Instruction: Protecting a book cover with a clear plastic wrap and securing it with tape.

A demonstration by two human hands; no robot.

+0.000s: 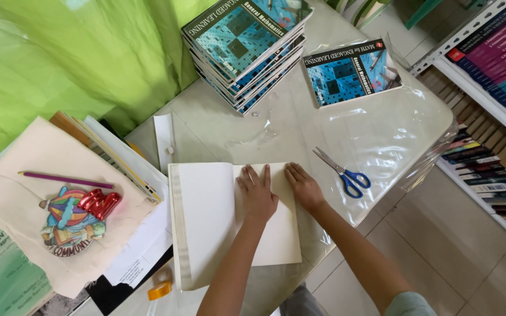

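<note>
An open book point(206, 216) with blank cream pages lies on a clear plastic sheet point(376, 140) on the table. My left hand point(257, 192) lies flat on the book's right-hand page, fingers apart and pointing away from me. Beside it, my right hand point(303, 185) presses flat on the page's right edge, partly on the plastic. Neither hand holds anything. Blue-handled scissors point(344, 171) lie just right of my right hand.
A stack of blue maths books point(244, 41) stands at the back, with a single copy point(351, 71) to its right. On the left are a cream cloth bag point(48, 199), a purple pencil point(65, 179) and papers. A tape roll point(160, 290) lies near the front. Bookshelves point(493, 117) stand at right.
</note>
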